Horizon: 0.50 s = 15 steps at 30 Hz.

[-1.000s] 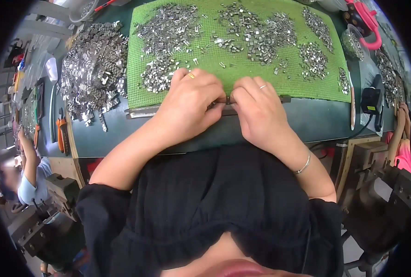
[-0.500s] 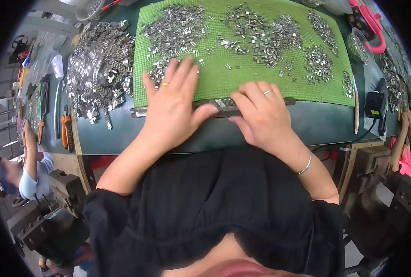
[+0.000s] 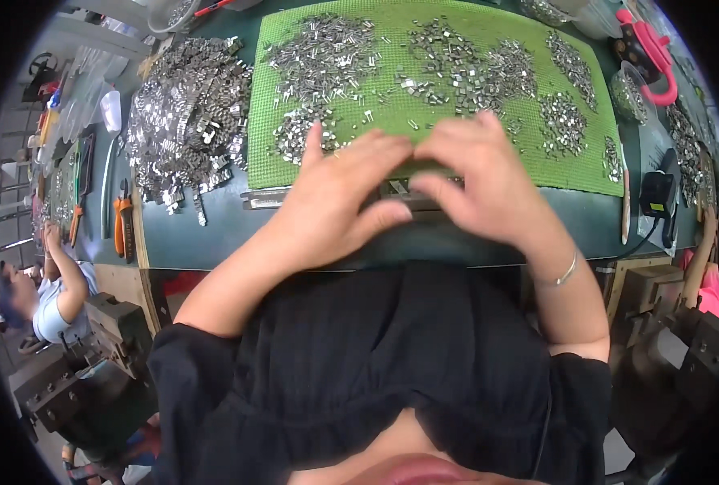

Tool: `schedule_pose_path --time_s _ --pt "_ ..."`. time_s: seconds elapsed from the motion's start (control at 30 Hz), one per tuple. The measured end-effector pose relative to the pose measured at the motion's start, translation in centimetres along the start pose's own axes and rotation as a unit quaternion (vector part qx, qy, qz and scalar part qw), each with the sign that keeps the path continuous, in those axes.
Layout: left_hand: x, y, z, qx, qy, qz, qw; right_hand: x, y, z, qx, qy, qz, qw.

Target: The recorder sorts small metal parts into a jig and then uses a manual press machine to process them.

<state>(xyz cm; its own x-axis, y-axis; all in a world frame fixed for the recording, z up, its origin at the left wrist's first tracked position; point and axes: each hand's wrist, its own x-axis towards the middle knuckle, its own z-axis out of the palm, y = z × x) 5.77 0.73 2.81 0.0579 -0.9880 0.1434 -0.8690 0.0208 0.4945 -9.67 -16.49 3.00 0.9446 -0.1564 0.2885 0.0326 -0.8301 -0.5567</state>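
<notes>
My left hand (image 3: 339, 194) and my right hand (image 3: 484, 182) meet over the near edge of a green studded mat (image 3: 392, 121). Both have fingers spread and flat, fingertips touching near the mat's front. Under them lies a long narrow metal strip (image 3: 270, 198), mostly hidden by the hands. Piles of small shiny metal clips (image 3: 319, 56) cover the mat beyond my fingers. I cannot see anything held in either hand.
A big heap of larger metal pieces (image 3: 185, 121) lies left of the mat on the dark green bench (image 3: 189, 234). Orange-handled pliers (image 3: 122, 226) sit at the bench's left edge. A pink tool (image 3: 646, 52) and a black device (image 3: 658, 194) are at right. Another person (image 3: 48, 283) works at far left.
Both hands lifted from the strip and moved forward onto the mat edge, coming together with fingers spread; the view has shifted slightly.
</notes>
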Motion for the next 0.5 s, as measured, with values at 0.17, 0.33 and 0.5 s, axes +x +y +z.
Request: schedule_pose_path --time_s 0.17,0.33,0.5 --pt "1.4 -3.2 -1.5 0.089 0.123 -0.055 0.987 5.5 3.4 1.3 -0.090 0.070 -0.056 0.992" --pt "2.2 -4.4 -1.7 0.153 0.101 -0.048 0.982 8.5 3.2 3.5 -0.133 0.038 -0.030 0.990" --pt "2.7 -4.2 -2.1 0.184 0.058 -0.008 0.981 9.2 2.8 4.3 -0.183 0.010 0.025 0.983"
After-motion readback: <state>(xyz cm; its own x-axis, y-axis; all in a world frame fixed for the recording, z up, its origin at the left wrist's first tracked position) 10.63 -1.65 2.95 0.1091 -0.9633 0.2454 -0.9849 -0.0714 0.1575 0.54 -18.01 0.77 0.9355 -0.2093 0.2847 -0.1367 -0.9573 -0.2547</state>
